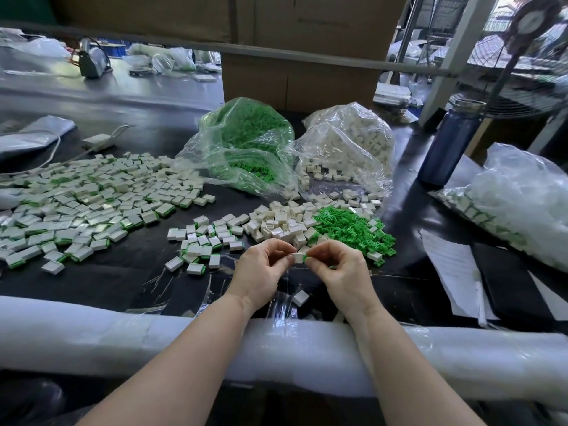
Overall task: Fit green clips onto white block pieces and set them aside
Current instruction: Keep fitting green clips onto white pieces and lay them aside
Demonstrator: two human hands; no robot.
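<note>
The left hand [261, 265] pinches a white block [296, 257] and the right hand [339, 267] presses a green clip [305, 258] onto its end, just before the loose clip heap [353, 227]. If the clip sits crooked, it may spring away into this heap. A stray block [300, 297] lies nearer the person; nothing blocks the finished pile [76, 204], far left of the heap.

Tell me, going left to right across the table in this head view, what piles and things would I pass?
Spread of finished blocks → green clip bag → white block bag → blue bottle → bag of finished pieces.
</note>
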